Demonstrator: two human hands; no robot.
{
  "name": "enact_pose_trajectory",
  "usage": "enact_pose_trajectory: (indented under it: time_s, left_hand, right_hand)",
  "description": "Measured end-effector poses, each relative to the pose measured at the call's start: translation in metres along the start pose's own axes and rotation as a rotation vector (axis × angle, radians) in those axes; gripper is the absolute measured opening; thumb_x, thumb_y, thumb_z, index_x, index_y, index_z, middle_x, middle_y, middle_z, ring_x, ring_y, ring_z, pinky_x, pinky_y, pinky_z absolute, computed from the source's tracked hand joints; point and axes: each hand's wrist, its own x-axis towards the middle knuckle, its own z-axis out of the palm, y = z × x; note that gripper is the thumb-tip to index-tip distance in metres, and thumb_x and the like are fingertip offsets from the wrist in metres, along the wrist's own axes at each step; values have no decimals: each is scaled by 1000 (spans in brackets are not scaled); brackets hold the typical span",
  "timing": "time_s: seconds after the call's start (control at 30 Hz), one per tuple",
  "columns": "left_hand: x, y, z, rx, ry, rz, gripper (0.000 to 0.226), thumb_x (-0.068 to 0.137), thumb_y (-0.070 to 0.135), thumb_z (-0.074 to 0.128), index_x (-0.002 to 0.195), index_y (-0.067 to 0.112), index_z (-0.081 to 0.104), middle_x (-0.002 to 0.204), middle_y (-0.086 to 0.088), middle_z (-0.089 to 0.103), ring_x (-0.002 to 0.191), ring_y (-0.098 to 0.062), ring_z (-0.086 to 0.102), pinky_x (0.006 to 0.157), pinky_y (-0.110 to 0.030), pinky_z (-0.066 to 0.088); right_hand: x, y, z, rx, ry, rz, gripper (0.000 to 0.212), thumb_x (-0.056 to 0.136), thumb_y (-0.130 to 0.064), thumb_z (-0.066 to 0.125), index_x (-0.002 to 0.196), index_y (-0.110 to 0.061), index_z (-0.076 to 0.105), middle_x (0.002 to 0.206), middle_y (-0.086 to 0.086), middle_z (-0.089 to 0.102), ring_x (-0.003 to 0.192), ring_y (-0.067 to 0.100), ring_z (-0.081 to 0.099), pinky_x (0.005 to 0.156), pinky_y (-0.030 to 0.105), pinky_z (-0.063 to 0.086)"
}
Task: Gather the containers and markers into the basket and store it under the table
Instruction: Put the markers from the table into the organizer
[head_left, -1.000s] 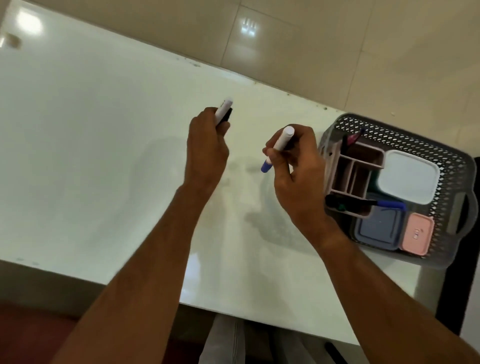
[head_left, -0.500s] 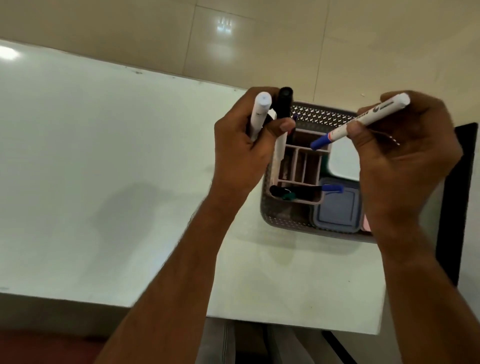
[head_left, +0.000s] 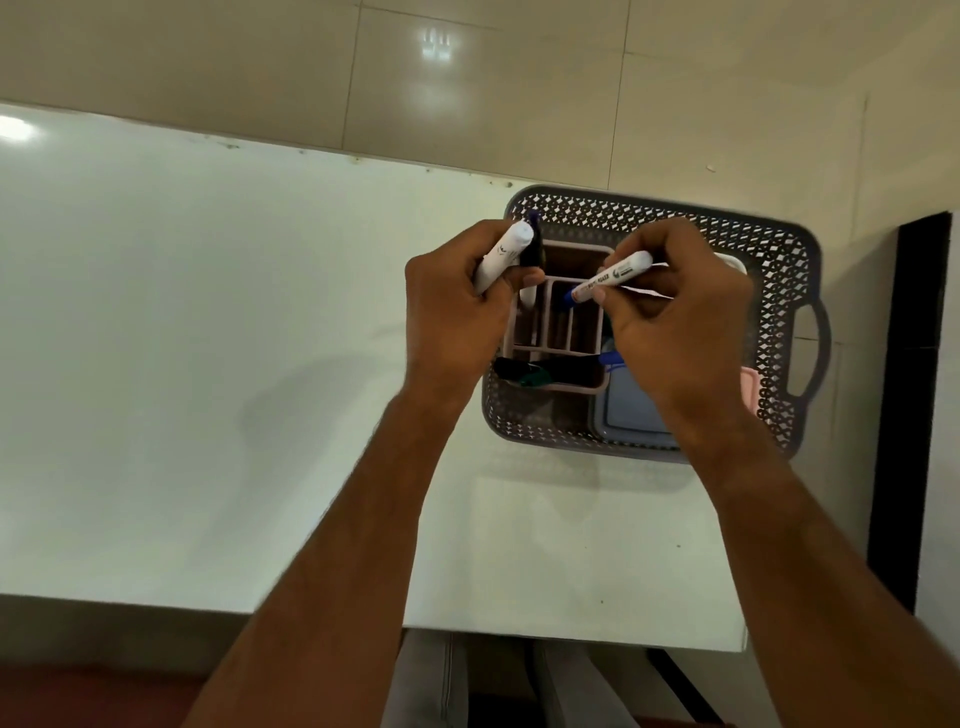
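A grey perforated basket (head_left: 779, 291) stands on the white table (head_left: 208, 364) near its right end. Inside it sits a pink divided organizer (head_left: 558, 332) with markers lying in its front slot (head_left: 540, 371), a blue-lidded container (head_left: 628, 410) and a pink container (head_left: 749, 389). My left hand (head_left: 457, 312) grips a white marker (head_left: 501, 257) and a dark marker (head_left: 688, 252) over the organizer's left side. My right hand (head_left: 675, 322) pinches a blue-tipped white marker (head_left: 610, 278), its tip pointing down into a compartment.
A tiled wall rises behind the table. A dark vertical edge (head_left: 909, 389) stands to the right of the table end. The table's front edge (head_left: 519, 631) runs below my arms, with my legs showing beneath it.
Both hands have moved from the middle of the table to above the basket. The right hand has lowered its blue-tipped marker toward the organizer.
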Motion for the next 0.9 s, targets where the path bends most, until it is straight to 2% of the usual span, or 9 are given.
enact_pose_trajectory:
  time_s: [0.13, 0.27, 0.33, 0.43, 0.53, 0.6, 0.73, 0.83, 0.9]
  left_hand:
    - [0, -6, 7, 68, -54, -32, 22, 88, 3, 78, 108, 11, 75, 88, 9, 71, 75, 6, 66, 72, -7, 53]
    - [0, -6, 8, 84, -77, -46, 33, 88, 11, 79, 120, 17, 72, 104, 10, 75, 90, -7, 70, 86, -24, 61]
    - [-1, -3, 7, 83, -65, -53, 37, 87, 10, 80, 123, 17, 71, 110, 9, 75, 93, -5, 70, 89, -21, 60]
    - [-2, 3, 5, 45, -24, -74, 33, 87, 14, 81, 119, 15, 72, 103, 11, 73, 84, 0, 67, 80, -4, 51]
    - [-2, 12, 3, -11, 18, -79, 31, 90, 20, 79, 119, 10, 72, 99, 1, 76, 89, -11, 71, 81, -10, 54]
    - [-3, 20, 5, -50, 15, -62, 34, 90, 18, 78, 122, 8, 70, 99, 1, 76, 92, -10, 72, 83, -11, 56]
    - [-6, 36, 14, -87, -93, 96, 33, 93, 6, 72, 125, 8, 67, 101, 14, 71, 93, 3, 69, 84, -16, 58]
    - [-5, 42, 20, -55, -157, 182, 38, 93, 5, 71, 131, 8, 65, 109, 3, 75, 97, -4, 71, 88, -23, 61]
    - [-5, 45, 23, -51, -189, 233, 41, 91, 0, 71, 132, 4, 64, 114, -6, 76, 103, -6, 70, 94, -20, 58]
  right_hand:
    - [4, 6, 6, -25, -44, -6, 29, 83, 1, 82, 103, -9, 64, 97, 4, 72, 89, 21, 75, 76, 41, 65]
    - [7, 7, 13, -75, -101, -24, 33, 86, 4, 79, 114, -8, 66, 98, 0, 72, 91, 19, 76, 79, 43, 66]
    - [9, 6, 14, -89, -123, -16, 38, 87, 4, 78, 121, -8, 66, 105, 6, 75, 97, 22, 76, 84, 45, 66]
    - [9, 3, 10, -86, -141, -6, 41, 88, 3, 78, 126, -6, 66, 114, 9, 75, 105, 24, 75, 89, 46, 64]
    - [5, -6, 0, -127, 0, -103, 36, 90, -5, 79, 124, 0, 68, 116, 12, 74, 107, 23, 73, 90, 39, 65]
    - [0, -16, -6, -67, 104, -172, 33, 92, -10, 79, 121, 3, 69, 112, 12, 74, 102, 21, 74, 84, 32, 65]
    - [-7, -34, -9, 49, 34, -261, 42, 93, -23, 80, 123, 3, 68, 109, 7, 73, 96, 24, 71, 82, 40, 62]
    - [-6, -36, -13, 12, 68, -261, 43, 92, -25, 79, 121, 5, 70, 108, -1, 66, 96, 22, 63, 83, 32, 55]
    - [-4, -35, -17, 46, 81, -226, 35, 94, -21, 77, 116, 6, 71, 106, 0, 67, 94, 21, 64, 82, 28, 55]
